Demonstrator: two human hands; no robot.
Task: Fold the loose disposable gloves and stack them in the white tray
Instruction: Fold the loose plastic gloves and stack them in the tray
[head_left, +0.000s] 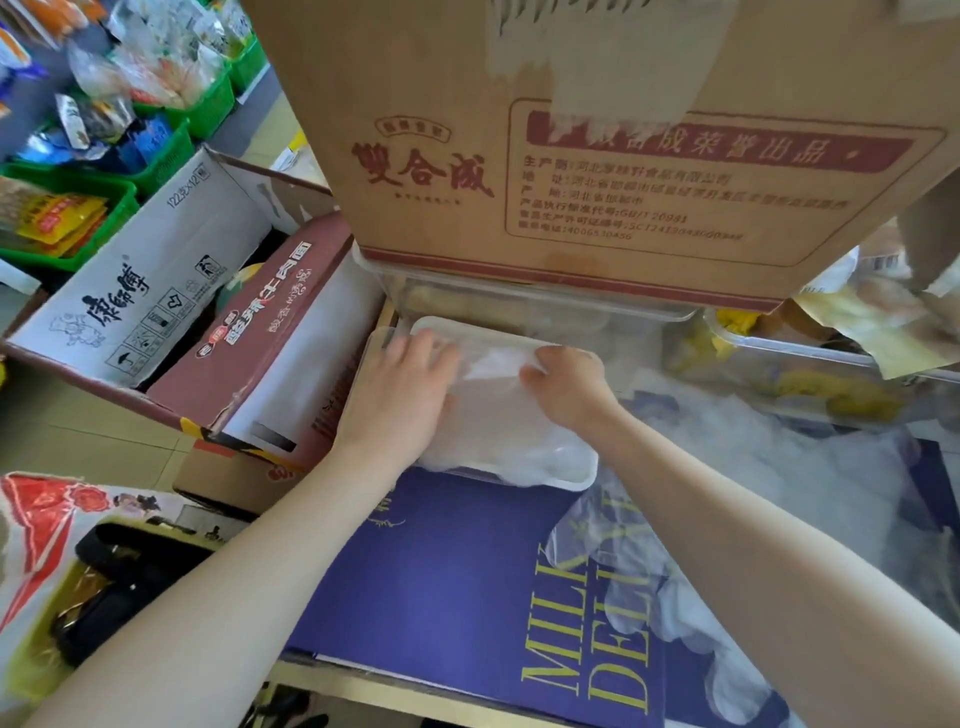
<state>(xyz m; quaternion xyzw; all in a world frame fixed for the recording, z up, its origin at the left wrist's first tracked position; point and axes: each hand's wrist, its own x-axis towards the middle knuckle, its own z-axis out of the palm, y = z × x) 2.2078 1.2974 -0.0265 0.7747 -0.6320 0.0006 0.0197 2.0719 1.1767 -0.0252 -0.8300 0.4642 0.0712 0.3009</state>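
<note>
The white tray stands on a purple box, just below a big cardboard carton. Clear folded gloves lie stacked inside it. My left hand lies flat on the left side of the stack, fingers straight and pressing down. My right hand is at the tray's far right, its fingers curled and pinching the edge of the top glove. A heap of loose clear gloves is spread over the purple box to the right of my right forearm.
The purple box with yellow lettering fills the foreground. A tall cardboard carton overhangs the tray from behind. Open cartons sit left, green baskets of snacks far left. Clear plastic containers stand right.
</note>
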